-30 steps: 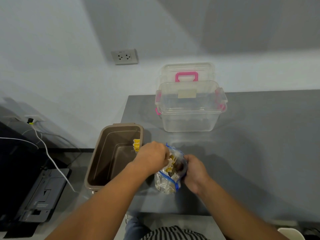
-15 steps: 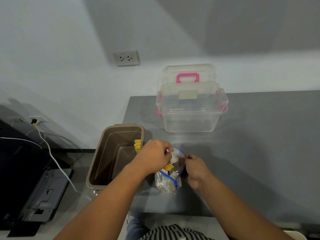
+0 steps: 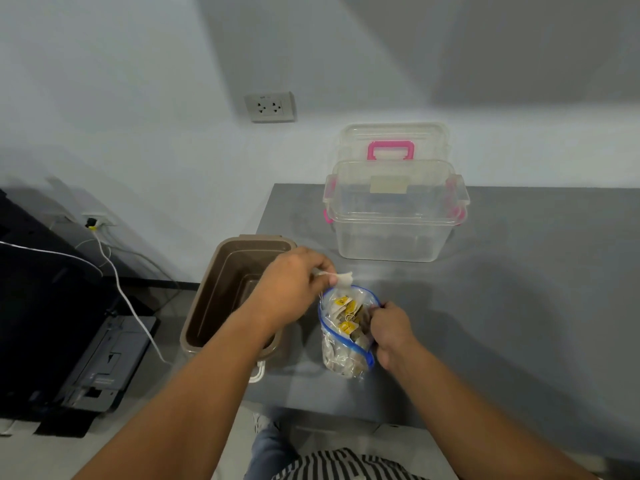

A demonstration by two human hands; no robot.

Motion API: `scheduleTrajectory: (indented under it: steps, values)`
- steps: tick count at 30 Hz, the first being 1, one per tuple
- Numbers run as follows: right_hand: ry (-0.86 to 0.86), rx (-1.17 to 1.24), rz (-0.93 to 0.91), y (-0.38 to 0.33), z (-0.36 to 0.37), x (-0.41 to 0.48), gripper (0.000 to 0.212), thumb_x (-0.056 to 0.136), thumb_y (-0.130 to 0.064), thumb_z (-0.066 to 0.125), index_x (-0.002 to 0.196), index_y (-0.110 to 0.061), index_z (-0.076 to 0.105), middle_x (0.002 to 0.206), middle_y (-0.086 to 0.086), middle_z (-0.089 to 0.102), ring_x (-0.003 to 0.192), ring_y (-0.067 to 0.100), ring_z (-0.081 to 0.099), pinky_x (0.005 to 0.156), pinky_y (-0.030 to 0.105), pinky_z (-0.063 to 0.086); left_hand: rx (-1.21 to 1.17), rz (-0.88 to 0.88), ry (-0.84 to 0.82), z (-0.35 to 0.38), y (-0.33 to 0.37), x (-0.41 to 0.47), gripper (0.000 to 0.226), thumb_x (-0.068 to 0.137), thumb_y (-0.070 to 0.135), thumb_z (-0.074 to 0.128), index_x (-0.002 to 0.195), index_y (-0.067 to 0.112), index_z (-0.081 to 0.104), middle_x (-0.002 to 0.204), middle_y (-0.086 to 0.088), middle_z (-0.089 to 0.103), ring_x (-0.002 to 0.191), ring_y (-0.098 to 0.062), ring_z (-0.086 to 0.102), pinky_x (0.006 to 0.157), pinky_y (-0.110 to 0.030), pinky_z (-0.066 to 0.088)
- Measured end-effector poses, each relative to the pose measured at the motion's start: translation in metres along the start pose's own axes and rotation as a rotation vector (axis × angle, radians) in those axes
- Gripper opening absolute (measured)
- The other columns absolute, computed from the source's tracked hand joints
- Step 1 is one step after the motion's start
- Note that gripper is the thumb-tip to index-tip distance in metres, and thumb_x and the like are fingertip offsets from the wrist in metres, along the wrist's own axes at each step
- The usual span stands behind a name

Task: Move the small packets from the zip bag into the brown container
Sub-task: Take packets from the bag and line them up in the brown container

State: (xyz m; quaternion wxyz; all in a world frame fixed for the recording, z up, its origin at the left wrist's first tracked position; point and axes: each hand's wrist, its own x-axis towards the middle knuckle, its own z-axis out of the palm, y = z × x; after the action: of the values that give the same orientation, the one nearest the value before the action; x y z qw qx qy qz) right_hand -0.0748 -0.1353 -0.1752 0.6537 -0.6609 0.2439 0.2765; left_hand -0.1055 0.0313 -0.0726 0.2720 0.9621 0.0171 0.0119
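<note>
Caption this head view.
Left hand pinches a small packet above the zip bag gripped by the right hand, beside the brown container.

Upper centre: wall socket (image 3: 270,107). Right of centre: clear box (image 3: 394,233) on grey table (image 3: 519,278), lid (image 3: 391,133) with pink handle (image 3: 390,150) upright behind it. Left: white cable (image 3: 128,299) from low outlet (image 3: 97,221); printer (image 3: 104,368) at lower left.

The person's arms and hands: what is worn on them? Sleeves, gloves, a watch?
Nothing: the left hand and right hand are bare, without gloves, rings or watch, and no sleeve shows up to the picture's edge. Below is a black-and-white striped garment.
</note>
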Motion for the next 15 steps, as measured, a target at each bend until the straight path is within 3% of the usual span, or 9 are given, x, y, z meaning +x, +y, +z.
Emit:
scheduleTrajectory:
  steps: [3, 5, 7, 10, 12, 15]
  values:
    - [-0.003, -0.007, -0.009, 0.000, 0.000, -0.003, 0.016, 0.105, -0.012, 0.042, 0.107, -0.008, 0.057, 0.098, 0.014, 0.068, 0.082, 0.024, 0.070, 0.058, 0.033, 0.056, -0.138, -0.088, 0.038, -0.019, -0.004, -0.003, 0.004, 0.093, 0.024, 0.068, 0.097, 0.025, 0.069, 0.081, 0.008, 0.069, 0.069, -0.007, 0.067, 0.073, -0.029, 0.056]
    - [0.001, 0.003, -0.035, -0.001, 0.002, -0.004, 0.015, 0.106, -0.015, 0.043, 0.104, -0.008, 0.057, 0.096, 0.013, 0.067, 0.077, 0.022, 0.067, 0.056, 0.031, 0.052, -0.216, -0.155, 0.039, -0.031, -0.010, -0.003, 0.004, 0.094, 0.018, 0.067, 0.097, 0.021, 0.069, 0.073, 0.002, 0.070, 0.058, -0.009, 0.068, 0.068, -0.030, 0.059]
    - [0.001, -0.013, -0.055, 0.000, 0.007, -0.003, 0.016, 0.106, -0.019, 0.044, 0.105, -0.009, 0.057, 0.098, 0.013, 0.068, 0.082, 0.023, 0.068, 0.061, 0.034, 0.056, -0.209, -0.191, 0.046, -0.043, -0.022, -0.001, 0.009, 0.092, 0.016, 0.069, 0.094, 0.024, 0.070, 0.072, -0.001, 0.071, 0.061, -0.012, 0.069, 0.068, -0.029, 0.058]
    - [0.009, -0.052, -0.101, 0.001, 0.016, -0.002, 0.017, 0.106, -0.025, 0.046, 0.107, -0.011, 0.056, 0.105, 0.014, 0.068, 0.092, 0.027, 0.070, 0.079, 0.044, 0.062, -0.083, -0.185, 0.047, -0.058, -0.043, 0.005, 0.015, 0.086, 0.016, 0.074, 0.091, 0.030, 0.071, 0.082, 0.009, 0.072, 0.078, -0.014, 0.068, 0.074, -0.024, 0.055]
    - [0.040, -0.096, -0.147, 0.000, 0.021, -0.002, 0.017, 0.106, -0.027, 0.046, 0.107, -0.011, 0.054, 0.104, 0.013, 0.067, 0.091, 0.025, 0.069, 0.074, 0.039, 0.061, -0.026, -0.216, 0.015, -0.065, -0.054, 0.009, 0.015, 0.085, 0.012, 0.075, 0.092, 0.025, 0.071, 0.084, 0.010, 0.070, 0.075, -0.008, 0.063, 0.063, -0.012, 0.048]
    - [0.100, -0.201, -0.220, 0.000, 0.028, -0.003, 0.021, 0.108, -0.028, 0.042, 0.105, -0.009, 0.052, 0.093, 0.006, 0.062, 0.077, 0.014, 0.061, 0.055, 0.021, 0.047, 0.029, -0.248, -0.012, -0.068, -0.069, 0.014, 0.011, 0.082, 0.014, 0.078, 0.088, 0.021, 0.072, 0.081, 0.007, 0.069, 0.075, -0.007, 0.064, 0.058, -0.011, 0.045]
